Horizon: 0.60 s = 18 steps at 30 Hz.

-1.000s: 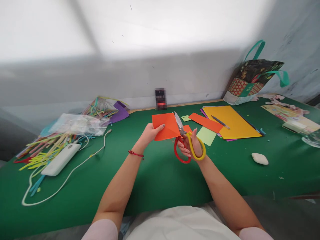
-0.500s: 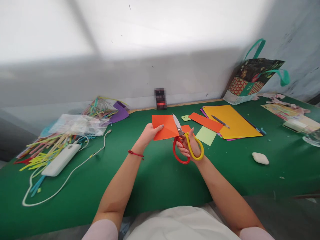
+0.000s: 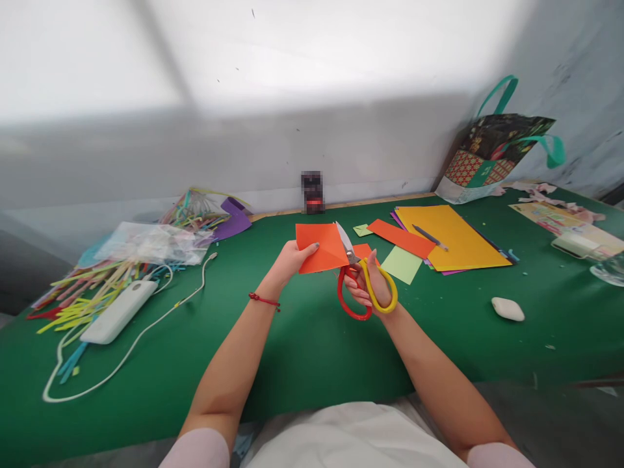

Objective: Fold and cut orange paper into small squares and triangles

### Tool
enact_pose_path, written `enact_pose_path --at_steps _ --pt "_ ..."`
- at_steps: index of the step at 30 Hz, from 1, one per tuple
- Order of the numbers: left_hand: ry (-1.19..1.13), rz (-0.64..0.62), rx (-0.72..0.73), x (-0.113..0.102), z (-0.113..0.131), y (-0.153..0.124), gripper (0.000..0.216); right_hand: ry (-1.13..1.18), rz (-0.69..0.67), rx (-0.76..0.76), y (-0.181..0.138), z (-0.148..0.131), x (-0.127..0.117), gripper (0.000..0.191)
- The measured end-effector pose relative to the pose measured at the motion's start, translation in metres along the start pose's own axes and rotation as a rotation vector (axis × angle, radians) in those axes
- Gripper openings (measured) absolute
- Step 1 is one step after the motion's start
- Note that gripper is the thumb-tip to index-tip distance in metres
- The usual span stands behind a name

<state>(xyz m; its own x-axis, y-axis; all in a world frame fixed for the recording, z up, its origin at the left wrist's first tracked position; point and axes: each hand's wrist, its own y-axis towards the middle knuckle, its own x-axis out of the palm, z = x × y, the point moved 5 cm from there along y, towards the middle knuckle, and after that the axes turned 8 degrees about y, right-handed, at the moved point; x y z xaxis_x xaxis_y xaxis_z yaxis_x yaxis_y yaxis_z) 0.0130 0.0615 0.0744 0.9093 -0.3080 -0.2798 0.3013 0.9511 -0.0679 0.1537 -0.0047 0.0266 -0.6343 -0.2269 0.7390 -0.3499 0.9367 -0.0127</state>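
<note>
the person's left hand (image 3: 294, 257) pinched an orange sheet (image 3: 319, 250) at its left side, thumb on top, and held it above the green tabletop (image 3: 312, 364). the right hand (image 3: 363, 289) grasped a pair of scissors (image 3: 350, 255), its fingers around the red loop and its thumb at the yellow one. the blades pointed away from the body along the sheet's right edge; whether they had cut into the paper could not be told. a red bracelet (image 3: 264, 299) circled the left wrist.

just behind the scissors, a smaller orange piece (image 3: 362, 251) showed in part. to the right, an orange strip (image 3: 398, 238) lay beside a pale green sheet (image 3: 403, 265) and met a yellow sheet (image 3: 472, 240) with a pen (image 3: 429, 238) on it. on the left, a white power bank (image 3: 121, 312) lay near heaped paper strips (image 3: 73, 292).
</note>
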Motion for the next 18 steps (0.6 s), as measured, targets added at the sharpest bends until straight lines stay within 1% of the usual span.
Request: enact_pose_path --at_steps 4,9,13,18 --pt "0.019 0.010 -0.004 0.0009 0.0008 -0.0006 0.038 0.027 -0.016 -0.005 -0.0009 -0.0012 -0.0005 0.064" --pt "0.086 0.022 -0.004 0.0044 -0.0009 0.0009 0.036 0.080 -0.029 0.057 -0.0023 -0.0041 -0.0037 0.068" --pt "0.141 0.044 -0.028 0.0047 -0.0041 0.0032 0.032 0.097 -0.010 0.094 -0.0024 -0.0058 -0.0076 0.070" --pt "0.067 0.000 -0.073 0.0054 -0.0071 0.0036 0.036 0.083 0.001 0.105 -0.0019 -0.0070 -0.0093 0.068"
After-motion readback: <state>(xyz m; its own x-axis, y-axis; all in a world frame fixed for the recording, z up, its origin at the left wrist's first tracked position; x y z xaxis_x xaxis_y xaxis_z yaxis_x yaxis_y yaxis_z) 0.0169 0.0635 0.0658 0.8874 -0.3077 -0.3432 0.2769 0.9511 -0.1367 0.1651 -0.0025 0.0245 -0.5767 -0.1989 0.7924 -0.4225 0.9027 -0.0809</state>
